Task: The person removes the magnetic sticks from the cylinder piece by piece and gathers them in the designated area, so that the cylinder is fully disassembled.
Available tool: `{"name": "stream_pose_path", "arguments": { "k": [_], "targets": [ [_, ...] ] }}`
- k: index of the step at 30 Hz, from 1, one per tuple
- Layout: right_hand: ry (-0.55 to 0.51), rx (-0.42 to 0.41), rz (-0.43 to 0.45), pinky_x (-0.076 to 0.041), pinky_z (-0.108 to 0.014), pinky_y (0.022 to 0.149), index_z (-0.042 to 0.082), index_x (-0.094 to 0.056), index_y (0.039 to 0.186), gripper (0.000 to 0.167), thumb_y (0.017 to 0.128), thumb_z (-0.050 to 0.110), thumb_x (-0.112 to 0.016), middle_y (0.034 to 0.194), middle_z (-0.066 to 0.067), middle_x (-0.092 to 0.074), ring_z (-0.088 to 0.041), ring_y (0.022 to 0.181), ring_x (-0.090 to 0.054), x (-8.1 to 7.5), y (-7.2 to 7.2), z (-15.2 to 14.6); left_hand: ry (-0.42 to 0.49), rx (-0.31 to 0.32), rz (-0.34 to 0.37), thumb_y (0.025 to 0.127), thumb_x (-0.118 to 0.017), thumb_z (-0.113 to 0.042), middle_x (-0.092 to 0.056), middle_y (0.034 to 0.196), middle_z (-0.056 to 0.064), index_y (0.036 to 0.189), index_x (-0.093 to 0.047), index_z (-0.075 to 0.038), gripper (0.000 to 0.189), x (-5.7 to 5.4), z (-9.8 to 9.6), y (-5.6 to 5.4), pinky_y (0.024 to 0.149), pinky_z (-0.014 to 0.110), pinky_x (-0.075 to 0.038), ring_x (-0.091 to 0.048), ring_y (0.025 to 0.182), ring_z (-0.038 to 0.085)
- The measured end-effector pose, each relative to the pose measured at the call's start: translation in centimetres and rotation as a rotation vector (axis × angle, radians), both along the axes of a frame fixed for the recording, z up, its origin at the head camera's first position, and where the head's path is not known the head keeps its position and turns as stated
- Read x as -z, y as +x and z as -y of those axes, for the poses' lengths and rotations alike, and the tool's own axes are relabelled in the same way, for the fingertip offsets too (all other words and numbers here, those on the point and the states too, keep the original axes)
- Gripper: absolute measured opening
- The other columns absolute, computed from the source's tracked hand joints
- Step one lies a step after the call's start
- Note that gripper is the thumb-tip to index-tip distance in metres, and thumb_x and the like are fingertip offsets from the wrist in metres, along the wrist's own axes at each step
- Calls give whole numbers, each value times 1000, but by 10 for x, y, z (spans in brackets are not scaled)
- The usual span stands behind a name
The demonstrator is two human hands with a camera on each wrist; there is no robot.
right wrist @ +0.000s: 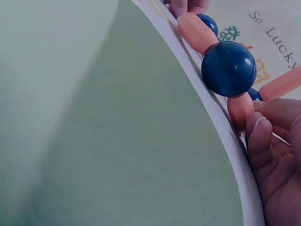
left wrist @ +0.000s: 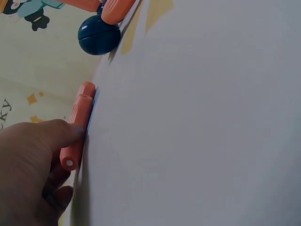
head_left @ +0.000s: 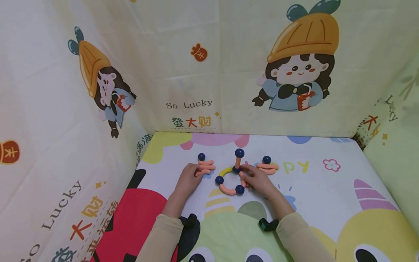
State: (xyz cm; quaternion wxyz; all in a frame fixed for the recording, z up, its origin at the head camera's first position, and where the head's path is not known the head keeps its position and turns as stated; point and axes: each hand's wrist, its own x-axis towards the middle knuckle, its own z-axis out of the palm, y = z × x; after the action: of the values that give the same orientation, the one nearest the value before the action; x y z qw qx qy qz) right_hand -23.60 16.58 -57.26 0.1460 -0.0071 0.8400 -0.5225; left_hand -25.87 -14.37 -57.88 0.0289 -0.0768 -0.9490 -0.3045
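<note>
A ring of curved magnetic rods and dark blue balls lies mid-table in the head view. Its parts include a yellow rod (head_left: 225,171), a pink rod (head_left: 227,190) and a front ball (head_left: 240,189). From the ring's back ball a straight pink rod (head_left: 238,162) stands upright, topped by another blue ball (head_left: 239,153). My right hand (head_left: 259,179) pinches the ring's right-hand curved pink rod (right wrist: 240,110), beside the front ball (right wrist: 229,69). Left of the ring, my left hand (head_left: 188,180) holds a pink rod (left wrist: 77,127) between thumb and fingers, at a small group of rods.
Behind the left hand lie more pink rods (head_left: 207,167) and a blue ball (head_left: 201,157). To the ring's right are pink rods (head_left: 267,166) with a blue ball (head_left: 266,159). A printed cloth (head_left: 330,196) covers the table; patterned curtains (head_left: 235,91) enclose its back and sides.
</note>
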Motion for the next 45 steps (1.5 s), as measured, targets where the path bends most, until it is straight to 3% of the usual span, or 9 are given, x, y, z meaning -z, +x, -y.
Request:
{"name": "stream_pose_path", "arguments": {
  "k": [5,11,18,24,28,31,37,41,45],
  "targets": [
    [-9,2,0,-52,-33,58,31,-53,141,47,96,36,-65,90,-9,-63,-23,59,-58,-1,0,0,-44,20,-56,92,-70,-26,-62,113,8,109,-68,-10,24,-3,-1,-1,94,40,-50,-57,107,26],
    [-2,-2,-10,-52,-33,58,31,-53,141,47,96,38,-64,89,-9,-63,-22,60,-58,2,-1,-1,-20,87,-138,92,-71,-29,-63,107,4,103,-70,-15,18,-20,-9,0,93,39,-49,-57,103,23],
    [8,-21,-22,-52,-32,58,28,-51,143,49,97,38,-63,89,-9,-65,-21,59,-59,4,-2,-2,96,151,-97,95,-66,-35,-61,117,1,109,-69,-18,22,-51,-30,-5,99,42,-48,-56,111,22],
    [15,-18,-28,-52,-33,58,28,-52,143,49,96,39,-63,93,-7,-66,-21,59,-60,3,-2,-3,119,258,-52,96,-63,-42,-59,130,-1,127,-62,-22,36,-77,-55,-10,93,38,-52,-58,110,18],
    [4,-13,-20,-52,-34,58,30,-53,140,46,96,38,-64,89,-9,-64,-23,58,-59,3,-2,-2,108,320,-38,97,-59,-46,-56,134,-3,138,-55,-24,46,-87,-71,-11,93,35,-52,-58,113,16],
    [6,-13,-12,-51,-34,57,33,-54,139,45,96,38,-64,87,-9,-62,-24,57,-58,4,-2,-2,103,348,-19,97,-59,-47,-56,133,-4,143,-49,-28,51,-91,-82,-12,90,31,-52,-58,107,13],
    [2,-15,-20,-51,-34,57,33,-53,140,46,96,37,-65,78,-8,-62,-23,57,-57,5,-2,-3,121,358,58,95,-62,-47,-55,132,-6,148,-42,-32,59,-95,-105,-14,70,26,-50,-56,83,9],
    [-14,-25,-34,-51,-34,56,31,-52,141,47,96,34,-64,74,-8,-63,-23,55,-57,5,-1,-3,116,359,92,96,-59,-51,-59,113,-4,151,-37,-35,62,-92,-114,-13,62,25,-47,-55,70,9],
    [-5,-27,-47,-52,-34,56,28,-52,142,47,97,34,-64,72,-8,-63,-22,54,-57,6,0,-3,129,341,71,96,-57,-53,-58,94,-4,150,-39,-37,58,-87,-118,-9,57,25,-46,-53,65,10]
  ]
}}
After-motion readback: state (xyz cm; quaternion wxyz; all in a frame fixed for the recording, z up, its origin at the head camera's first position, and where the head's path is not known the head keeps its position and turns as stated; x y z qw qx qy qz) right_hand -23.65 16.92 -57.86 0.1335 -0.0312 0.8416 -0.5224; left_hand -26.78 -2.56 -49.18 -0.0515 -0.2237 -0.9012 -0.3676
